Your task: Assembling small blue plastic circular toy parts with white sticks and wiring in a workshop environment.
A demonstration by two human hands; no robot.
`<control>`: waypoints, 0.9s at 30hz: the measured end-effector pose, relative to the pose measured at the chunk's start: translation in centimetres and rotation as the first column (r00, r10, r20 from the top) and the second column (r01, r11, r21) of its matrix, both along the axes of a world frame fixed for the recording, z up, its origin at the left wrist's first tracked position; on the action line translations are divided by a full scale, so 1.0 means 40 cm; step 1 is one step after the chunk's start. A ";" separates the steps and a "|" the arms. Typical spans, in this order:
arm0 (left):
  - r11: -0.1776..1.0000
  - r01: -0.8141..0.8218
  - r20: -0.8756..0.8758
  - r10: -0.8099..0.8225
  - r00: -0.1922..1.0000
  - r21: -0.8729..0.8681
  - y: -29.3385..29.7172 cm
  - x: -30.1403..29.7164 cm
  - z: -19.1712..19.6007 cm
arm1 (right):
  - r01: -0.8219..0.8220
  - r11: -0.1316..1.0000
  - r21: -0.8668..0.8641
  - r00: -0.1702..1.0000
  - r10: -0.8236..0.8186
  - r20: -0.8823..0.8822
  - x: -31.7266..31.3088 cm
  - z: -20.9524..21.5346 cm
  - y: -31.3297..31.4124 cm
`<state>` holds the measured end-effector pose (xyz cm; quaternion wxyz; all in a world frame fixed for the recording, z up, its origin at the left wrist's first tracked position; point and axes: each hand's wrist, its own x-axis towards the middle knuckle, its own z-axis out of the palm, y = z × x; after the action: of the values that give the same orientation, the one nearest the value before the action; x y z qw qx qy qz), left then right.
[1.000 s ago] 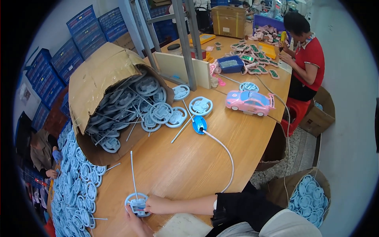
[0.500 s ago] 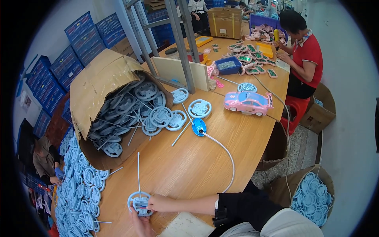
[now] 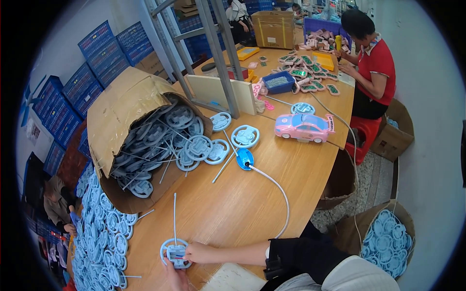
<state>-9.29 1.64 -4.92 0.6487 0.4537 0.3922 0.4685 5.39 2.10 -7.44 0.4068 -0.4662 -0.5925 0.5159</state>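
A light-blue remote control shaped like a steering wheel (image 3: 168, 243) is at the lower middle, back side up, with a thin rod pointing away from me. Its rectangular compartment is uncovered, and small dark and reddish bits show inside. My left hand (image 3: 177, 278) grips the remote's near left rim from below, closed round it. My right hand (image 3: 200, 252) is closed at the compartment's right side, fingertips bent against it; anything between them is too small to name. Nearby stands a pink and blue toy car (image 3: 302, 128). A blue oval piece (image 3: 245, 158) on a white cable lies beyond the remote.
A tipped cardboard box (image 3: 127, 94) spills grey-blue wheel remotes onto the table. More light-blue ones (image 3: 104, 233) are heaped at left. A metal frame (image 3: 217, 58) rises behind. A co-worker in red (image 3: 381, 72) sits at the far right. A carton of blue parts (image 3: 388, 242) stands lower right.
The view has shifted slightly. Both hands stay on the remote, and the right fingers have moved a little at the compartment's edge.
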 end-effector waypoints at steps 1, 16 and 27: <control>1.000 0.000 0.000 0.000 1.000 0.000 0.001 -0.002 -0.001 | -0.014 1.000 -0.011 1.000 0.014 -0.010 0.001 0.003 0.000; 0.942 -0.321 -0.344 0.271 0.899 -0.097 0.009 -0.086 0.000 | -0.174 0.984 0.034 0.982 0.171 0.084 0.000 -0.016 0.006; 0.774 -0.634 0.114 0.630 0.768 -0.007 0.017 -0.489 0.168 | -0.125 0.969 -0.213 0.981 0.153 0.122 0.029 -0.002 0.001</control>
<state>-28.84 2.34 1.80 0.4669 0.2791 0.4781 0.6896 6.55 2.14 -7.51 0.2778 -0.4973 -0.5940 0.5681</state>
